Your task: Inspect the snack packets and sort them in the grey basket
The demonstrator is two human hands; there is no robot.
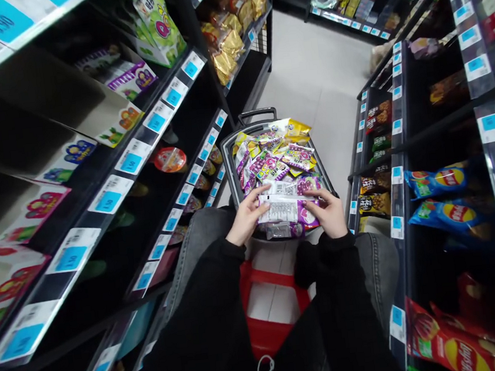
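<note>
A black basket (230,169) stands between my knees, filled with small purple and yellow candy packets (267,167). Over its near end, my left hand (247,215) pinches the left edge of a purple candy packet (280,210), thumb on top. My right hand (327,211) grips the same packet by its right edge. The packet's pale printed back faces up. Another purple candy packet (292,186) lies just beyond it, close to my fingertips; whether they also touch it I cannot tell.
Shelves with blue price labels (107,197) run along my left, holding open cartons (120,125) and a green candy bag (160,26). On the right are blue chip bags (439,180) and red chip bags (453,338). A red stool (267,331) is below me. Pale floor tiles (310,67) stretch ahead.
</note>
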